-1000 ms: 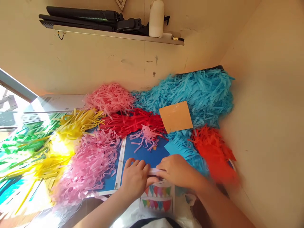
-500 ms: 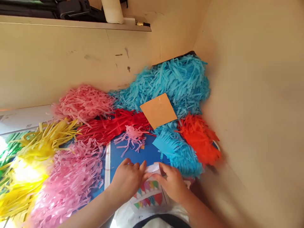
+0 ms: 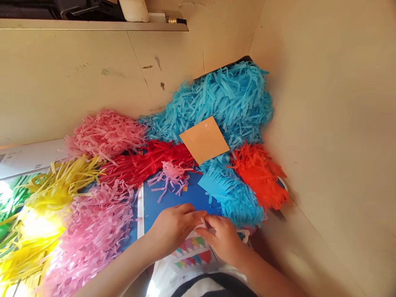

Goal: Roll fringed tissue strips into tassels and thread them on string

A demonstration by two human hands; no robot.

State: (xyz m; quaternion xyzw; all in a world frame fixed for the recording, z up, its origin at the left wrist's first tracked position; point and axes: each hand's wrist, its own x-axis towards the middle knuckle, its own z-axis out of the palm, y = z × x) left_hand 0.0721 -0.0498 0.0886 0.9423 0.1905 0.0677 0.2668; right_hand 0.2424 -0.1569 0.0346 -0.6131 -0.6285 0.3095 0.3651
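Note:
My left hand (image 3: pixel 173 227) and my right hand (image 3: pixel 225 238) meet over the front of the blue table. Between their fingertips is a small piece of white folded paper (image 3: pixel 201 224), mostly hidden by the fingers. The right thumb and forefinger pinch it, and the left fingers close over its other side. Beneath the hands lies a whitish sheet or bag with rows of coloured shapes (image 3: pixel 193 256). Just beyond the right hand is a bundle of light blue fringed paper (image 3: pixel 238 202).
An orange-tan square card (image 3: pixel 204 140) rests on a big heap of blue paper strips (image 3: pixel 222 99). Red (image 3: pixel 148 163), orange (image 3: pixel 260 175), pink (image 3: pixel 93 231) and yellow fringe (image 3: pixel 46 218) surround the blue tabletop (image 3: pixel 173 202). Walls stand behind and right; a shelf (image 3: pixel 93 24) hangs upper left.
The left hand's fingers have come forward over the white paper, closer to the right fingertips, so less paper shows. The view has shifted slightly.

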